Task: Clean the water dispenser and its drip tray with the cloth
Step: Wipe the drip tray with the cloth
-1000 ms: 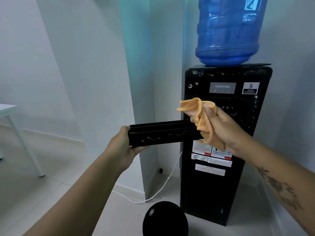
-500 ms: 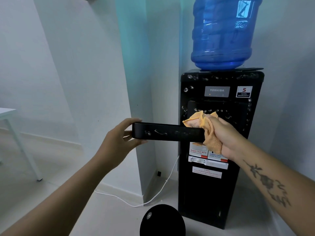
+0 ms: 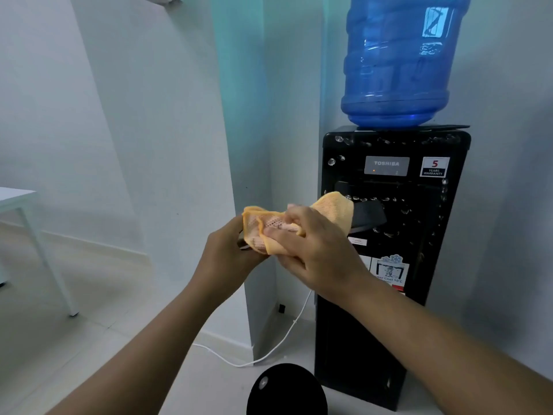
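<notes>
The left hand [image 3: 227, 256] curls round the left end of the drip tray [image 3: 367, 216], where only a dark sliver of the tray shows by the fingers. Touching that hand, the orange cloth [image 3: 335, 206] is draped over the tray's middle. The right hand [image 3: 317, 253] grips the cloth, thumb and fingers bunching it against the tray. Beyond the cloth, the tray's right end pokes out in front of the black water dispenser [image 3: 389, 324], whose front is beaded with droplets. A blue bottle [image 3: 395, 61] stands on top of the dispenser.
</notes>
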`<state>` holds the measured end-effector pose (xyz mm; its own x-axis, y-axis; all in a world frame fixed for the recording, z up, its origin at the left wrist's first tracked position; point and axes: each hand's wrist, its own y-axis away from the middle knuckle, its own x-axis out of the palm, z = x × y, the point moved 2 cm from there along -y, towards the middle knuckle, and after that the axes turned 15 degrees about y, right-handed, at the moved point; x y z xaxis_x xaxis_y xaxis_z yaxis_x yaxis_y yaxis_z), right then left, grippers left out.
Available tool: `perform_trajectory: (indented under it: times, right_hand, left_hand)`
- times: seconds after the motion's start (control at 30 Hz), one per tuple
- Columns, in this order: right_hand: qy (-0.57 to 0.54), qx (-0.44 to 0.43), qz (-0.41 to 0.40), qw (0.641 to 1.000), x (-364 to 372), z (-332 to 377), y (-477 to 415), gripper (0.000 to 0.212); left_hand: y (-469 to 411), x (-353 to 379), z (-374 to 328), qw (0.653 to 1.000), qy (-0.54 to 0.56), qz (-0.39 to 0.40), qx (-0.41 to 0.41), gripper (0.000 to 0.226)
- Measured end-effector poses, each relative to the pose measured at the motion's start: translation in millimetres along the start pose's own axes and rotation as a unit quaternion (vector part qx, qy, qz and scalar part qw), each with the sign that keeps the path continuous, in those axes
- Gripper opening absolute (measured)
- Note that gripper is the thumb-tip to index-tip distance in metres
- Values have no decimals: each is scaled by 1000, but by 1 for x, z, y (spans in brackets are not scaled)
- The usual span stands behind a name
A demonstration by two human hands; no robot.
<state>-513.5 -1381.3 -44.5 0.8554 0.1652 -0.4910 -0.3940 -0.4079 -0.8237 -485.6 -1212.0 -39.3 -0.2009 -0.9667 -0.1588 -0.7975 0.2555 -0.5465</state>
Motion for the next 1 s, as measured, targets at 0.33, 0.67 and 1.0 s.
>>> perform_trajectory:
  times: [0.33,0.67,1.0]
  right_hand:
    - [54,-39,-19,998,-1,-39,-5,40]
    - [1,162,-43,986,-22,-75,2,39]
    - [94,204,66,972,-24,-77,-5,52]
  left_hand:
    - [-6,-8,-13,1000,-9,-21,8,25]
    - [-1,-7,-17,1000,-7,-1,29,32]
    - [2,-4,-7,1000,5,5,2,30]
